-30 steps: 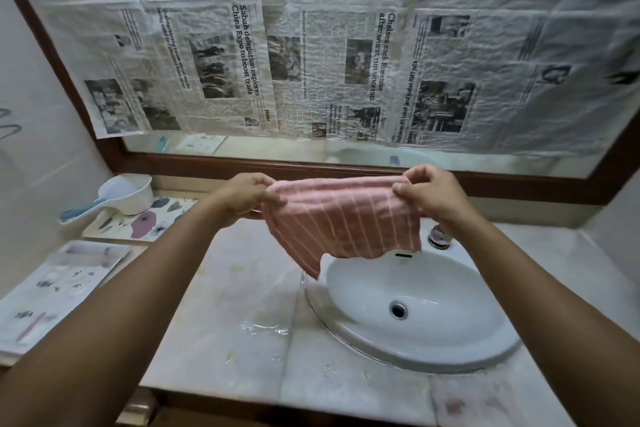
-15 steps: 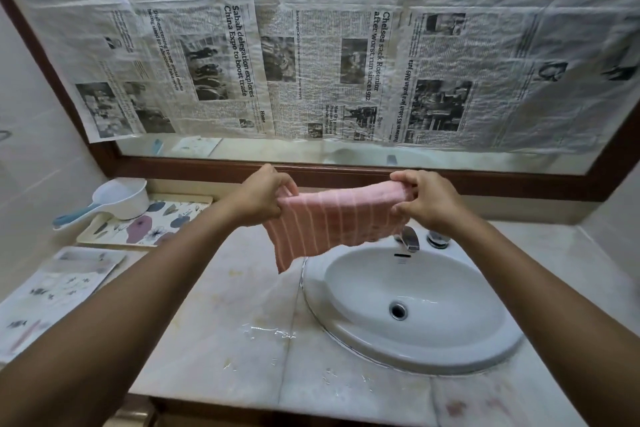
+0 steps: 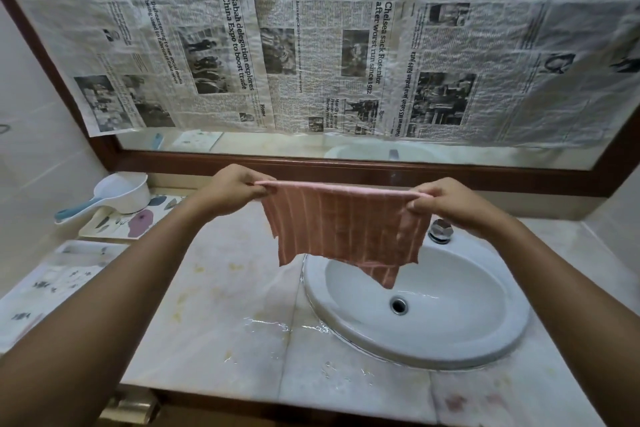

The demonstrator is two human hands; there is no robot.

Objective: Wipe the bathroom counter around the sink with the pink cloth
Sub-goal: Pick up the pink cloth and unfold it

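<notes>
The pink cloth (image 3: 346, 225) hangs in the air over the back of the marble counter (image 3: 225, 305), its top edge pulled taut between the two hands. The left hand (image 3: 235, 189) pinches the left top corner between curled fingers and thumb, and the right hand (image 3: 446, 201) pinches the right top corner the same way. The cloth (pink, with thin pale stripes) drapes down, its lowest corner hanging over the back of the white oval sink (image 3: 450, 354). As far as can be told, it touches neither sink nor counter.

A chrome tap base (image 3: 440, 230) stands on the sink's back rim, near the right hand. A puddle of water (image 3: 273, 326) lies on the counter against the sink's front left rim. At the counter's back left corner a white dipper (image 3: 121, 189) with a blue handle rests on a patterned tray (image 3: 114, 224). Newspaper sheets (image 3: 346, 45) cover most of the mirror behind the counter.
</notes>
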